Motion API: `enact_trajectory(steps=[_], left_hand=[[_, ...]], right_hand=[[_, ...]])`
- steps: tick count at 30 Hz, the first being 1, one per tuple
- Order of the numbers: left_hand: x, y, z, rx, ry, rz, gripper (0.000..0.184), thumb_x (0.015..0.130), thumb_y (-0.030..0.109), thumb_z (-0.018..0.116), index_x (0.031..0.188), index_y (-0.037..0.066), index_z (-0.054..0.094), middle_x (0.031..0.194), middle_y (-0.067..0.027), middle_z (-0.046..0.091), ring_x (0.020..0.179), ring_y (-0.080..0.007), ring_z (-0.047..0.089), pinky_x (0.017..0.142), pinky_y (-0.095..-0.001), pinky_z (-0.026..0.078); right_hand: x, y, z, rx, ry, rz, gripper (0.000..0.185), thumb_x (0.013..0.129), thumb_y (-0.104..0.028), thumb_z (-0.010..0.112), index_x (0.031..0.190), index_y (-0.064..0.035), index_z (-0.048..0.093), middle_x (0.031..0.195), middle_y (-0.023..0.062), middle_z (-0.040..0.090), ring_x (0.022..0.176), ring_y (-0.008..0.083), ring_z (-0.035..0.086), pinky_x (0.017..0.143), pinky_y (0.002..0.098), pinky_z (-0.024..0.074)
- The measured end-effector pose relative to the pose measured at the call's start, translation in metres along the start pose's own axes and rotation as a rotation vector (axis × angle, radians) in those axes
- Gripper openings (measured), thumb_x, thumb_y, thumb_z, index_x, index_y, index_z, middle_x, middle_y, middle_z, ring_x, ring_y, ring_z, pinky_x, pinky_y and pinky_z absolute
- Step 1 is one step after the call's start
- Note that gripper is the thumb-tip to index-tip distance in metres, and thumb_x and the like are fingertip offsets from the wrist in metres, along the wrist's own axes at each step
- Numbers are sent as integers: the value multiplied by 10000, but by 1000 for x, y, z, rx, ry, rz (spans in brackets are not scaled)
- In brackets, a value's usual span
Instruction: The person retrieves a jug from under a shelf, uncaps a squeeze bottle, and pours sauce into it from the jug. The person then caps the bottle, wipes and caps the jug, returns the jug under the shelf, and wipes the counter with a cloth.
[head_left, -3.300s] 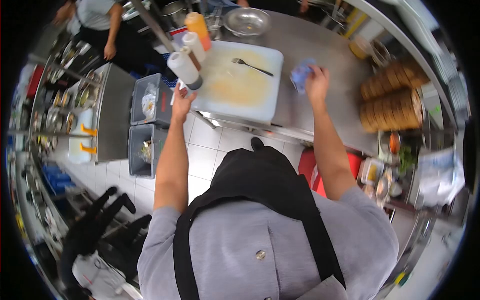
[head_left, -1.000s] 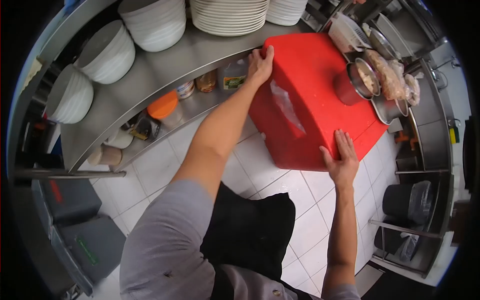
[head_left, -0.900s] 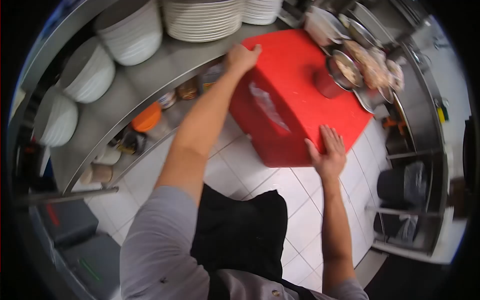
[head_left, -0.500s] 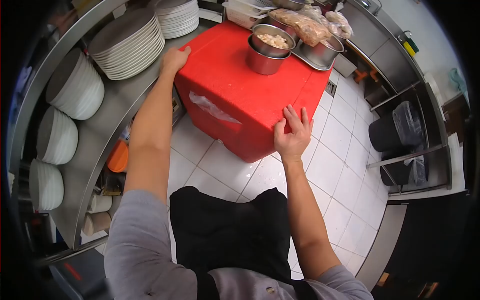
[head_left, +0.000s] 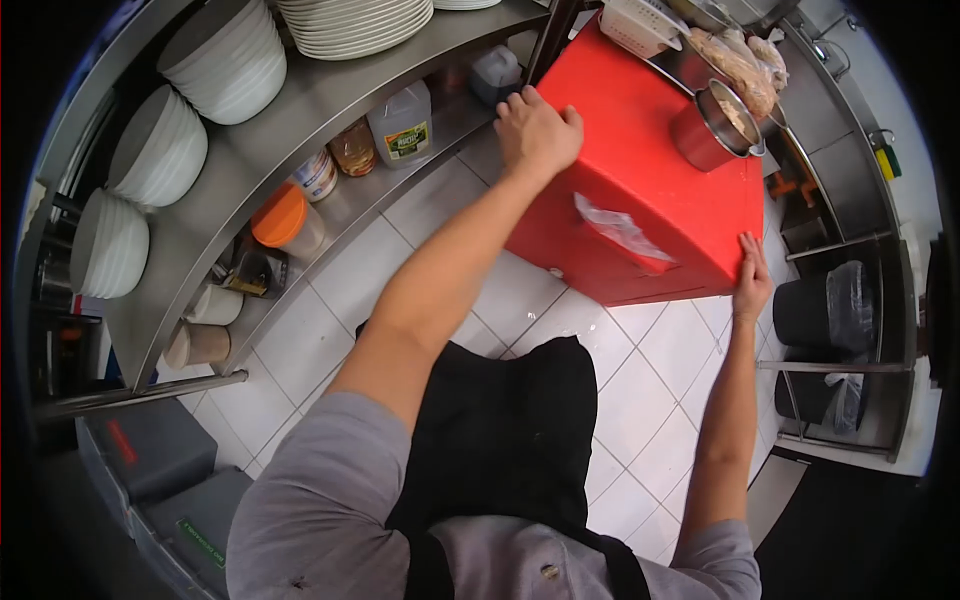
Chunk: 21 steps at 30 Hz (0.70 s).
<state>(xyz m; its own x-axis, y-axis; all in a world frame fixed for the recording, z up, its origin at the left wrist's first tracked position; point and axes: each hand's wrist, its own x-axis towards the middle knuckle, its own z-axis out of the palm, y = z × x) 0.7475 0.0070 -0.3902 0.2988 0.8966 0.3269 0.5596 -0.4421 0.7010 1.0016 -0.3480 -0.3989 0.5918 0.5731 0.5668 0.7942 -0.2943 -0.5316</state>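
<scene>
Presently: one red box (head_left: 640, 150), upper right of the frame. Left grip (head_left: 540, 132), mine: thumb spread from bent fingers, at its left edge. My right grip (head_left: 752, 283): fingers together, unclenched, against the right corner; wide placement, probably for balance beneath the steel pot (head_left: 700, 140).

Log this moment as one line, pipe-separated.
left hand: at red box's top edge | right hand: at its corner | on box: metal pot | left side: stacked plates on steel counter

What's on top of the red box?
On the red box: metal pots with pale food, a white basket and bagged food. What lies beneath the bagged food is covered.
</scene>
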Motion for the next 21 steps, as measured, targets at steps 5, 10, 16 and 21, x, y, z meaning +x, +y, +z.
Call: enact_trajectory(steps=[5, 10, 16, 21], left_hand=[[-49, 21, 17, -107, 107, 38, 722, 901, 397, 653, 1397, -92, 463, 1215, -283, 596, 1155, -433, 545, 1025, -529, 431], [-61, -5, 28, -209, 184, 220, 639, 1000, 410, 579, 1419, -58, 463, 1306, -274, 586, 1202, -401, 550, 1026, -477, 442], [-27, -142, 44, -449, -359, -405, 411, 1037, 392, 552, 1156, 21, 685, 929, -91, 719, 793, -163, 686, 662, -311, 524], [24, -196, 48, 91, -681, -310, 472, 906, 445, 644, 1122, 40, 752, 1108, -203, 745, 1062, -332, 710, 945, -403, 519]], right_hand=[[8, 22, -25, 1, 3, 151, 347, 1070, -243, 501, 1257, -58, 728, 1373, 123, 665, 1418, 265, 496, 1167, 342, 346], [5, 35, -20, 60, 76, 174, 346, 1056, -259, 514, 1238, -72, 740, 1371, 106, 669, 1413, 272, 506, 1172, 375, 344], [13, -75, 29, -252, 30, -293, 137, 885, -181, 722, 970, -79, 757, 1023, 113, 746, 1056, 314, 698, 1050, 477, 460], [57, -195, 108, -104, -433, -463, 668, 864, -436, 752, 1384, -48, 591, 1449, 181, 560, 1381, 336, 500, 1169, 503, 361]])
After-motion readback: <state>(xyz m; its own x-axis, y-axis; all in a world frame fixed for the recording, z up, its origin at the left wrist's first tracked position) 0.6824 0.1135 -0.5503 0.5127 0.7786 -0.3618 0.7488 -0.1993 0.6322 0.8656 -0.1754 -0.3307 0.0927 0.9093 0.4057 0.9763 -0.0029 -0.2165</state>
